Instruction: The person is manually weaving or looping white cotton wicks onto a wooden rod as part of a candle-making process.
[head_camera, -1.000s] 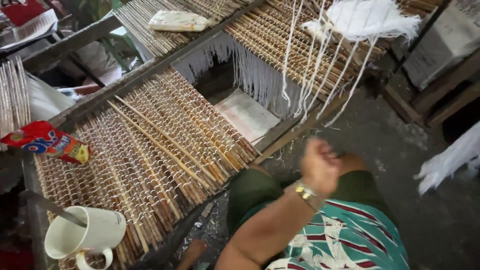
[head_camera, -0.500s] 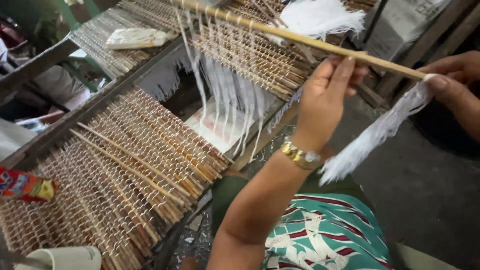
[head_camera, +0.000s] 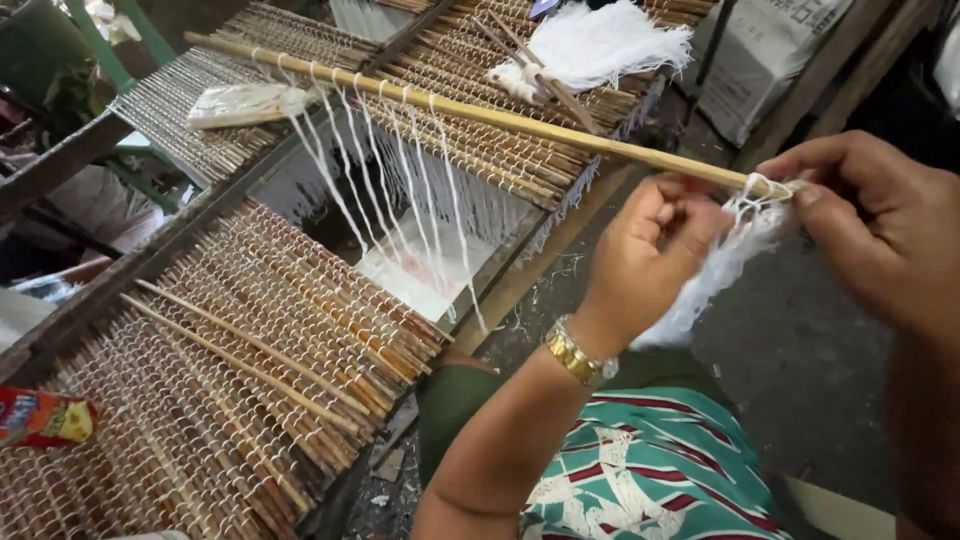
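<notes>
Left hand (head_camera: 655, 245) was curled round the white string bundle (head_camera: 715, 275). Right hand (head_camera: 880, 225) pinched string onto the bamboo stick (head_camera: 480, 115).

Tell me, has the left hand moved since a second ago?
Yes. The left hand rose from the lap to the long stick, which it now pinches near the white threads, level with the woven mat's edge.
</notes>
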